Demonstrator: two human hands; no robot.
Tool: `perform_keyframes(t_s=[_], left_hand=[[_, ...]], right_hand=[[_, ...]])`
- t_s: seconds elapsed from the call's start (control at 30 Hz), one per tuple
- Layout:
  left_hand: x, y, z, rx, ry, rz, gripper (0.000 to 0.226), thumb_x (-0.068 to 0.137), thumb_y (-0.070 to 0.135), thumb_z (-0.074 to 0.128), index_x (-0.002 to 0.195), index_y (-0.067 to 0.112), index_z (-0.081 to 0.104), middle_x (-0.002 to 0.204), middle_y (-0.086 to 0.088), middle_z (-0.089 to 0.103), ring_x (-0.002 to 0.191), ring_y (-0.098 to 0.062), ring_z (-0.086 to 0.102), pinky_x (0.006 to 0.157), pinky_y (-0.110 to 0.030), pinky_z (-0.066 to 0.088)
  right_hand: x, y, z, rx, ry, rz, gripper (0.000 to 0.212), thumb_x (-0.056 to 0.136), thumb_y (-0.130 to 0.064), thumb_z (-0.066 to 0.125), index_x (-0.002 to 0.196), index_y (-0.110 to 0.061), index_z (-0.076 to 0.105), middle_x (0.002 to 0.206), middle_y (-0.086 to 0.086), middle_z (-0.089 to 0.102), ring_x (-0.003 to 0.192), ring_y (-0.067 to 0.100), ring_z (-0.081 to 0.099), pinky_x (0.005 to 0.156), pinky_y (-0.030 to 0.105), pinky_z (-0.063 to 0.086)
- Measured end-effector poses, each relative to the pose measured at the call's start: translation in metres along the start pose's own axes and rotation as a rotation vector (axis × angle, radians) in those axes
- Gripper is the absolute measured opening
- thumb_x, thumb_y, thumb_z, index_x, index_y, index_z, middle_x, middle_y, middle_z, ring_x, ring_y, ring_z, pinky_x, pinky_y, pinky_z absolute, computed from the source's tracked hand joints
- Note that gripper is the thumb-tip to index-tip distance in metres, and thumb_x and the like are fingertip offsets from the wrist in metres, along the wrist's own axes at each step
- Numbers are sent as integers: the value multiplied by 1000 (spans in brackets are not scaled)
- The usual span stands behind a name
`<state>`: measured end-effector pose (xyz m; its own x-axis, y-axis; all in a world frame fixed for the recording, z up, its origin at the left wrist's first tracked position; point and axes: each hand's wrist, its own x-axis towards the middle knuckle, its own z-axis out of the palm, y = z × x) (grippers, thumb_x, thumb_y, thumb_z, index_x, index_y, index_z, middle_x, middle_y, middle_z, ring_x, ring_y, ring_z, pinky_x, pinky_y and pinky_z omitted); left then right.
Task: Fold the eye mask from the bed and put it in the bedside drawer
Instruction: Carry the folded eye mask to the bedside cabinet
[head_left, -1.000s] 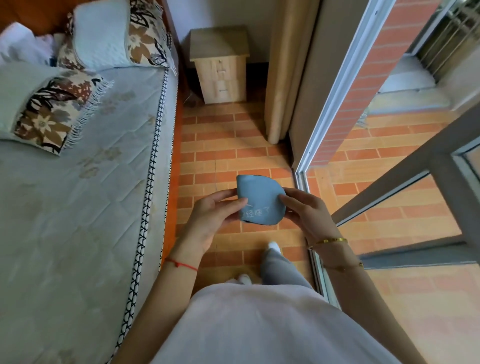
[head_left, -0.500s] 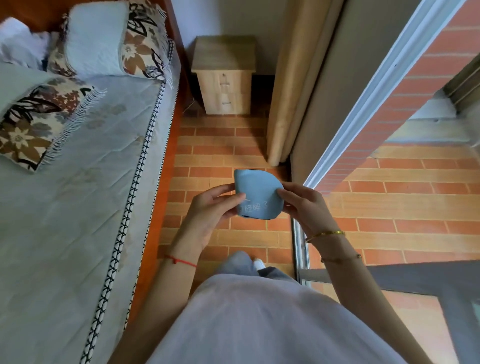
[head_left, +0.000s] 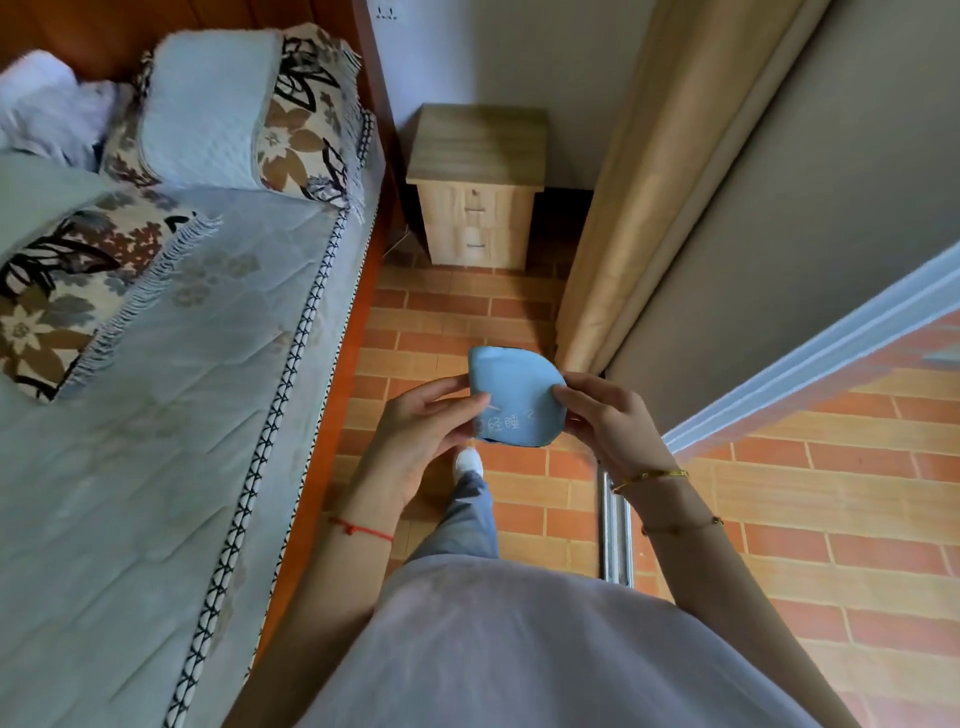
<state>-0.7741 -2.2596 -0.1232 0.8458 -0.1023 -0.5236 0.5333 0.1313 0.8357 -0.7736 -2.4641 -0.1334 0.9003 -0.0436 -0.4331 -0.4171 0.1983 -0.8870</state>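
**Eye mask folded and in hand, drawers not yet opened**

The eye mask (head_left: 514, 397) is held in the air over the brick floor (head_left: 452, 317), between the bed (head_left: 156, 415) and the curtain (head_left: 639, 197), well apart from the bedside cabinet (head_left: 477, 171). It appears folded in half: one rounded lobe shows, with a dark edge along the bottom. The left hand (head_left: 421, 436) pinches its left side with thumb on top; the right hand (head_left: 605, 421) pinches the right edge. Each grip is clenched on the mask, presumably to keep the soft fabric from springing open (a single pinch might let the fold slip).

The mask is pale blue smooth cloth with white printed characters. The cabinet is light wood-grain board with two drawers (head_left: 475, 226), both shut, each with a small metal handle. The mattress is quilted, with a patterned trim along its side.

One hand will need freeing to pull a drawer.
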Motion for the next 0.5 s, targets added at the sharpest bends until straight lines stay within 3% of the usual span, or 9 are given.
perform_keyframes(t_s=[0.17,0.33,0.5], left_hand=[[80,63,-18,-8,26,2,28,73,21,80,100,22,74,96,-4,79,91,-15,74,75,-23,58],[157,121,-34,10,77,17,33,77,12,77,110,12,72,94,-6,78,88,-18,72,79,-28,59],[213,166,-41,5,69,14,39,80,10,75,118,6,67,102,-13,75,84,-16,70,79,-25,59]], right_hand=[[91,-43,35,33,-9,2,12,88,-5,59,91,-10,70,83,4,68,73,8,65,62,18,53],[175,-78,64,7,14,-18,22,87,-6,61,108,0,67,89,6,67,76,10,62,60,16,51],[242,-103,81,55,25,2,21,86,-6,62,106,-2,68,92,6,69,81,12,65,63,19,52]])
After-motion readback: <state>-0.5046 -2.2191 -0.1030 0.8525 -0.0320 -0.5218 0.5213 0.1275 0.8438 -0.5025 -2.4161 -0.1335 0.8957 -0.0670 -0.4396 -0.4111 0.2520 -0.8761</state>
